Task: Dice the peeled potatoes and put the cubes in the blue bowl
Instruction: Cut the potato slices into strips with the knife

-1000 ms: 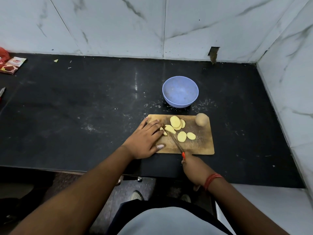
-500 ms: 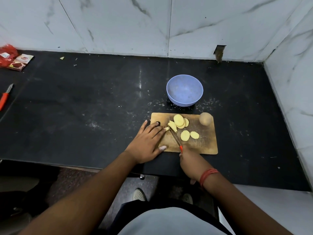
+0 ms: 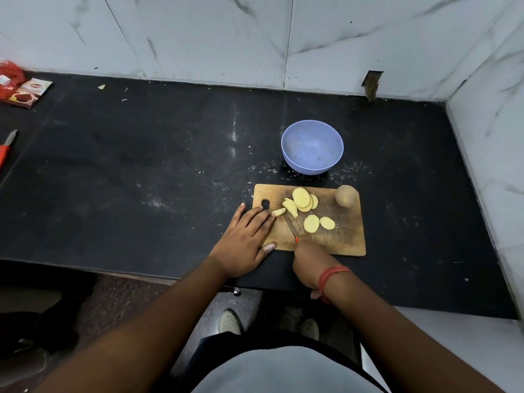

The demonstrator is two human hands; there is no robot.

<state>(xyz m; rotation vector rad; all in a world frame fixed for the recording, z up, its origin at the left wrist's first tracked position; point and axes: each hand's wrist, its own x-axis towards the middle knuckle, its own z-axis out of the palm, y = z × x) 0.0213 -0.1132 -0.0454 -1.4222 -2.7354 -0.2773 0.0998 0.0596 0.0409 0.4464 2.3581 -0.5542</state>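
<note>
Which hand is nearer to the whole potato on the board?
Right hand, below-left of the whole potato, gripping the knife. Left hand lies farther left.

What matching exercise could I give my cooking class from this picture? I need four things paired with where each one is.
Things:
1. blue bowl
2. whole potato
3. knife
4. red packets

Places:
A. in the right hand
B. far left of the counter, by the wall
C. far right corner of the cutting board
D. on the counter beyond the board

Pairs: 1-D, 2-C, 3-A, 4-B
</note>
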